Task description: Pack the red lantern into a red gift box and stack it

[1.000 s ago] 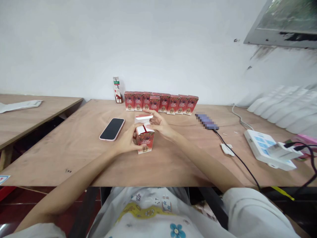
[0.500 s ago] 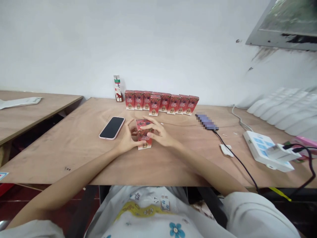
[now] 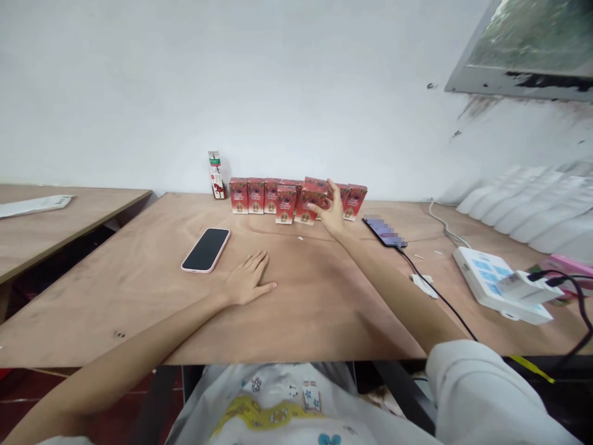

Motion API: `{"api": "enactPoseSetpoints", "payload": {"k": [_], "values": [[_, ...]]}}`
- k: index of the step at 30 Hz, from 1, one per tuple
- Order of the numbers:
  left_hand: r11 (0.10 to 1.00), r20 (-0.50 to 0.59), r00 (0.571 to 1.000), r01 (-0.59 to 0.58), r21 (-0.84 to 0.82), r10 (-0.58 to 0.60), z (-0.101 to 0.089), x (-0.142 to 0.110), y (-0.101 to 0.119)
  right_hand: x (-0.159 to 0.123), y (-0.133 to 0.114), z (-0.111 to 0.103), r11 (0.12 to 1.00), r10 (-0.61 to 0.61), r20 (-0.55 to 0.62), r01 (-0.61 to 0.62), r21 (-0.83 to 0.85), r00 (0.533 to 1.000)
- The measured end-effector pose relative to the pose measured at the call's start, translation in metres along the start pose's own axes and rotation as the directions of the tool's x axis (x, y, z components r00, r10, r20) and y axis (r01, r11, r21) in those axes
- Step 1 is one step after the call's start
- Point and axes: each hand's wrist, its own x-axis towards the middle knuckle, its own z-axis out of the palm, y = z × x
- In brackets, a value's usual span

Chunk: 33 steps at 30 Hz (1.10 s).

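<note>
A: Which way does the red box (image 3: 308, 199) point?
B: From my remote seat I see its long axis near vertical, top leaning slightly right, printed face toward me, just before the row of boxes (image 3: 238, 196).
A: The grip?
B: Right hand (image 3: 333, 213): clamped on the red box. Left hand (image 3: 248, 280): flat on the table (image 3: 301, 309), thumb apart from fingers

Free tabletop (image 3: 315, 303) runs between the phone (image 3: 206, 250) and the red boxes (image 3: 286, 205) blocking centre-back.
</note>
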Motion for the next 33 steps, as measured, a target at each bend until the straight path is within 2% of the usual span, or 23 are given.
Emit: {"api": "enactPoseSetpoints", "payload": {"k": [2, 5, 7, 10, 13, 15, 17, 21, 24, 27, 30, 33], "values": [[1.000, 0.023, 1.000, 0.006, 0.016, -0.006, -0.002, 0.001, 0.002, 0.010, 0.012, 0.004, 0.999, -0.010, -0.027, 0.009, -0.036, 1.000], [1.000, 0.052, 0.999, 0.011, 0.022, -0.012, -0.004, 0.002, 0.004, 0.004, 0.028, 0.018, 0.995, -0.005, 0.058, 0.011, -0.100, 0.998], [1.000, 0.054, 0.998, 0.014, 0.022, -0.015, -0.003, 0.002, 0.005, -0.005, 0.036, 0.028, 0.987, 0.041, 0.097, -0.025, -0.156, 0.994], [1.000, 0.035, 0.999, 0.009, 0.028, -0.010, -0.001, 0.001, 0.004, -0.014, 0.042, 0.038, 0.952, 0.117, 0.045, -0.099, -0.291, 0.992], [0.996, -0.005, 0.999, -0.050, 0.074, 0.051, -0.009, 0.006, -0.007, -0.010, 0.040, 0.036, 0.901, 0.065, 0.013, -0.053, -0.431, 0.998], [0.984, -0.033, 0.993, -0.105, 0.147, 0.111, -0.026, 0.019, -0.020, 0.000, 0.036, 0.023, 0.862, -0.032, 0.037, 0.046, -0.505, 0.999], [0.963, -0.061, 0.991, -0.102, 0.251, 0.121, -0.052, 0.041, -0.037, 0.015, 0.032, 0.004, 0.803, -0.123, 0.068, 0.140, -0.579, 0.990], [0.889, -0.162, 0.986, 0.107, 0.446, -0.038, -0.109, 0.102, -0.076, 0.057, 0.026, -0.038, 0.619, -0.167, 0.144, 0.217, -0.755, 0.975], [0.862, -0.228, 0.968, 0.202, 0.464, -0.104, -0.137, 0.145, -0.101, 0.086, 0.030, -0.059, 0.523, -0.069, 0.294, 0.286, -0.803, 0.953], [0.854, -0.277, 0.937, 0.315, 0.414, -0.212, -0.143, 0.175, -0.118, 0.102, 0.040, -0.068, 0.480, 0.070, 0.427, 0.345, -0.807, 0.902], [0.864, -0.194, 0.928, 0.367, 0.345, -0.317, -0.136, 0.188, -0.129, 0.105, 0.053, -0.065, 0.455, 0.181, 0.488, 0.366, -0.811, 0.854], [0.892, -0.084, 0.945, 0.325, 0.315, -0.315, -0.129, 0.191, -0.133, 0.102, 0.063, -0.056, 0.445, 0.272, 0.517, 0.370, -0.815, 0.812]]}}
